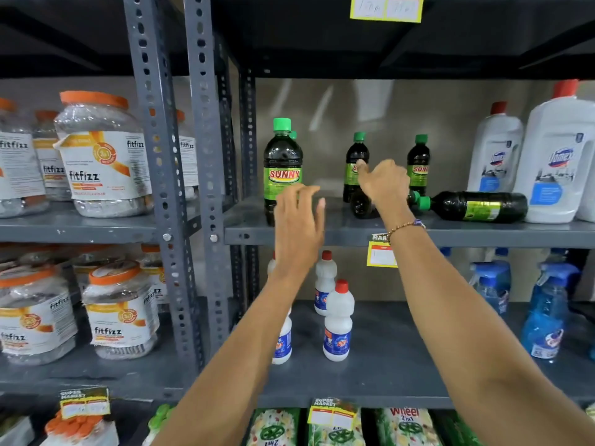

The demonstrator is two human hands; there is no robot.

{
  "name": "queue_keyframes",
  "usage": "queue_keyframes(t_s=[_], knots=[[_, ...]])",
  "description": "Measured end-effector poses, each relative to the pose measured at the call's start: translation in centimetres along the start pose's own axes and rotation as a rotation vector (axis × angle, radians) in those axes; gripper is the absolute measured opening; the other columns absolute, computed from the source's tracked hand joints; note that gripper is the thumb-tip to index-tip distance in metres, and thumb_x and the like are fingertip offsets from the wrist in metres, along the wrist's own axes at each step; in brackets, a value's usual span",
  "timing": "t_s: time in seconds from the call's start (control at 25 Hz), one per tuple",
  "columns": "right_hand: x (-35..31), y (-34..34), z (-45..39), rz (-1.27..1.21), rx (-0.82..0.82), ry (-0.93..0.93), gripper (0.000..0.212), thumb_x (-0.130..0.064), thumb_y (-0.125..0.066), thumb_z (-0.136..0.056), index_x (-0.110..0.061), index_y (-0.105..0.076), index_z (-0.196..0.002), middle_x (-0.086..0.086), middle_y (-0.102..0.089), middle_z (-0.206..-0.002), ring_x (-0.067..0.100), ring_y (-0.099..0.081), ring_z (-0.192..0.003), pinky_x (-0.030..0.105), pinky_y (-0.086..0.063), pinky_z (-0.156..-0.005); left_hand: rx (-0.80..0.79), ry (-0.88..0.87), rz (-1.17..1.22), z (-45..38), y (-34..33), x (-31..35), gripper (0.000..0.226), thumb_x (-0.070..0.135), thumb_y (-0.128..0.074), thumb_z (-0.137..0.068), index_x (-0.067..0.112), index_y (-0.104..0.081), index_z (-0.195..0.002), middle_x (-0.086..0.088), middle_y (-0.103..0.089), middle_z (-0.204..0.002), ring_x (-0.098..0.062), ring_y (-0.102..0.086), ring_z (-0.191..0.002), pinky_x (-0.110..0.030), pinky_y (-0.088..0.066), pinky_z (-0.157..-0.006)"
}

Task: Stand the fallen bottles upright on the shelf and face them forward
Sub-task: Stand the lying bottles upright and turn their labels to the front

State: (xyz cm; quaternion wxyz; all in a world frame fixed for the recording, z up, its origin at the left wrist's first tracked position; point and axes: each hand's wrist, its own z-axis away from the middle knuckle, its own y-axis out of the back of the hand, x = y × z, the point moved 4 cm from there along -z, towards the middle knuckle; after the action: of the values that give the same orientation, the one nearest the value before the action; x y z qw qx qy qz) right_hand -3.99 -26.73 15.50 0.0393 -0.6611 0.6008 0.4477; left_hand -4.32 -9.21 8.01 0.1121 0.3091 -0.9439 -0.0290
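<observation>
Dark Sunny bottles with green caps stand on the grey shelf (338, 235). One upright bottle (282, 162) is at the front left, label forward. Two more upright bottles (356, 152) (418, 162) stand farther back. A fallen bottle (473, 206) lies on its side at the right, cap pointing left. Another fallen bottle (362, 204) lies end-on below my right hand (384, 183), which hovers over it with fingers curled, holding nothing that I can see. My left hand (297, 220) is open, fingers apart, just right of the front left bottle.
White Domex bottles (557, 156) crowd the shelf's right end beside the fallen bottle. Perforated steel uprights (203, 123) bound the bay on the left, with fitfizz jars (103, 156) beyond. Small white bottles (336, 323) and blue spray bottles (544, 317) stand on the shelf below.
</observation>
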Motion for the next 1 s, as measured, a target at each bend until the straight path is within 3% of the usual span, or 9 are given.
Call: queue_keyframes(t_s=[0.16, 0.28, 0.36, 0.44, 0.56, 0.68, 0.8, 0.92, 1.0], knots=[[2.9, -1.6, -0.5, 0.174, -0.142, -0.125, 0.079, -0.059, -0.046, -0.088, 0.007, -0.038, -0.13, 0.019, -0.054, -0.128, 0.036, -0.054, -0.122, 0.037, -0.044, -0.094, -0.166, -0.085, -0.161, 3.0, -4.7, 1.8, 0.037, 0.028, -0.041, -0.096, 0.005, -0.059, -0.118, -0.012, -0.061, -0.116, -0.028, -0.055, -0.113, -0.038, -0.044, -0.095], [4.1, -2.2, -1.2, 0.021, -0.249, -0.2, 0.082, -0.057, -0.056, -0.082, 0.003, -0.031, -0.131, 0.017, -0.051, -0.131, 0.033, -0.052, -0.123, 0.039, -0.047, -0.098, -0.257, -0.114, -0.336, 5.3, -6.3, 0.6, 0.046, 0.032, -0.033, -0.098, 0.002, -0.056, -0.125, -0.013, -0.061, -0.122, -0.031, -0.054, -0.119, -0.042, -0.038, -0.107], [4.4, -1.5, -1.2, -0.151, -0.333, -0.291, 0.09, -0.057, -0.062, -0.074, 0.0, -0.028, -0.135, 0.012, -0.05, -0.132, 0.029, -0.053, -0.117, 0.038, -0.053, -0.092, -0.252, -0.126, -0.414, 5.6, -6.5, 0.1, 0.046, 0.033, -0.034, -0.098, 0.002, -0.056, -0.124, -0.013, -0.063, -0.117, -0.031, -0.056, -0.115, -0.041, -0.034, -0.109], [4.7, 0.4, -1.0, -0.214, -0.48, -0.302, 0.081, -0.053, -0.062, -0.076, -0.006, -0.034, -0.136, 0.005, -0.05, -0.124, 0.023, -0.054, -0.103, 0.033, -0.055, -0.084, -0.231, -0.125, -0.43, 5.5, -6.8, 0.3, 0.043, 0.033, -0.036, -0.098, 0.003, -0.057, -0.12, -0.013, -0.064, -0.113, -0.031, -0.057, -0.111, -0.041, -0.033, -0.108], [4.2, 3.3, -1.0, 0.051, -0.735, -0.215, 0.049, -0.043, -0.049, -0.089, -0.013, -0.043, -0.128, 0.01, -0.045, -0.113, 0.026, -0.053, -0.096, 0.036, -0.051, -0.09, -0.19, -0.133, -0.43, 5.7, -7.0, 0.4, 0.04, 0.032, -0.036, -0.097, 0.004, -0.058, -0.117, -0.012, -0.063, -0.113, -0.031, -0.057, -0.11, -0.041, -0.032, -0.109], [2.4, 3.6, -2.5, 0.421, -0.621, -0.034, 0.043, -0.028, -0.043, -0.092, -0.007, -0.047, -0.129, 0.015, -0.051, -0.117, 0.034, -0.057, -0.104, 0.042, -0.049, -0.095, -0.161, -0.134, -0.411, 5.8, -7.0, 0.2, 0.037, 0.031, -0.039, -0.097, 0.005, -0.058, -0.113, -0.012, -0.063, -0.112, -0.031, -0.056, -0.11, -0.04, -0.027, -0.111], [1.5, 0.8, -2.0, 0.628, -0.502, 0.045, 0.04, -0.03, -0.052, -0.086, -0.007, -0.056, -0.119, 0.014, -0.055, -0.126, 0.038, -0.056, -0.114, 0.048, -0.052, -0.088, -0.173, -0.124, -0.414, 5.8, -6.9, 0.2, 0.035, 0.031, -0.04, -0.097, 0.006, -0.057, -0.114, -0.011, -0.062, -0.112, -0.03, -0.056, -0.111, -0.039, -0.025, -0.112], [3.1, -0.6, -1.7, 0.737, -0.481, -0.045, 0.045, -0.031, -0.063, -0.08, -0.006, -0.059, -0.117, 0.017, -0.056, -0.123, 0.038, -0.058, -0.107, 0.046, -0.051, -0.061, -0.181, -0.118, -0.431, 5.8, -6.9, 0.1, 0.036, 0.032, -0.04, -0.097, 0.007, -0.057, -0.116, -0.01, -0.062, -0.114, -0.028, -0.055, -0.112, -0.038, -0.025, -0.113], [3.9, 0.0, -2.4, 0.658, -0.411, -0.034, 0.044, -0.028, -0.063, -0.08, -0.005, -0.059, -0.117, 0.016, -0.059, -0.121, 0.036, -0.059, -0.108, 0.044, -0.053, -0.066, -0.181, -0.111, -0.43, 5.9, -7.0, 0.1, 0.036, 0.032, -0.039, -0.097, 0.007, -0.056, -0.116, -0.01, -0.061, -0.115, -0.029, -0.055, -0.112, -0.039, -0.026, -0.113]])
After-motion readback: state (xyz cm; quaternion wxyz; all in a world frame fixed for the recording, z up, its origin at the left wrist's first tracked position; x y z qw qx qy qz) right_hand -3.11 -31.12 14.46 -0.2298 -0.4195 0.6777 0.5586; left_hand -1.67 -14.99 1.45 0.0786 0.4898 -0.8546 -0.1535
